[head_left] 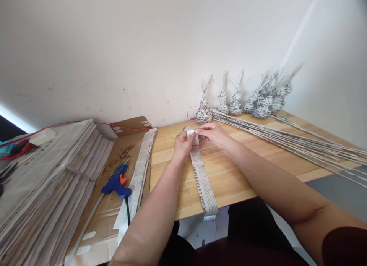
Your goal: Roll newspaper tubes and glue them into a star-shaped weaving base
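A long strip of newspaper [203, 178] runs across the wooden table toward me, its near end hanging over the front edge. Its far end is pinched in my left hand [182, 145], thumb on top. My right hand [211, 133] has its thumb and fingertips closed on the right edge of the same end. A small white patch of the paper shows between the two thumbs. Part of the strip's far end lies beyond my fingers, and some fingertips are hidden beneath it.
Left, a blue glue gun [117, 184] lies on cardboard [96, 229], beside cut newspaper strips [142, 164] and a tall newspaper stack [77, 174]. Thin rolled paper sticks [275, 136] overhang the table's right side. Several woven paper figures [203, 113] stand by the wall.
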A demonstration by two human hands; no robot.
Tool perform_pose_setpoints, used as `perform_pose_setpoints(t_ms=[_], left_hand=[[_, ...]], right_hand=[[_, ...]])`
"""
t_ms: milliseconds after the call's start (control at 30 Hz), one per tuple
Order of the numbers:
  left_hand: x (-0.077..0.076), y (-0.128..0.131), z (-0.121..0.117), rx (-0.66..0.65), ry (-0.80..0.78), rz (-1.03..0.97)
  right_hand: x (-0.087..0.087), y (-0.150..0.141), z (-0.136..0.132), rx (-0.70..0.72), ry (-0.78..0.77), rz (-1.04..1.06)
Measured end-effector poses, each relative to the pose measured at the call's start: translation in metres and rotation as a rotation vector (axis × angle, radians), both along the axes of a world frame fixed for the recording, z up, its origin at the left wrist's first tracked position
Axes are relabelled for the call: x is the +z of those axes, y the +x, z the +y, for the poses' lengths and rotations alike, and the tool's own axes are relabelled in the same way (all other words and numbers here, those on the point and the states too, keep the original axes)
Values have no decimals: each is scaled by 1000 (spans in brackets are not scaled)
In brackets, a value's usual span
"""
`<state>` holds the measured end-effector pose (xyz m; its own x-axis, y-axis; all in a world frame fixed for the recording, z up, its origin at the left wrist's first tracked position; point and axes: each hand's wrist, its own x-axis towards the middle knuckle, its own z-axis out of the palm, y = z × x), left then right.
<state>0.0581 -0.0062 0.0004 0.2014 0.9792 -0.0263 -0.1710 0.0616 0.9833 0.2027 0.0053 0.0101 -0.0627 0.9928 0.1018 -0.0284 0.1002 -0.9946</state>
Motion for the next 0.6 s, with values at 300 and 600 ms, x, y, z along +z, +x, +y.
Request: perform_pose_setpoints(t_ms=[300, 600], left_hand=[[4, -3, 0, 2, -55, -55], [5, -1, -1, 19, -58, -32]], right_hand=[[-4, 12, 5, 238, -152, 181], [-4, 5, 2, 160, -91, 137]])
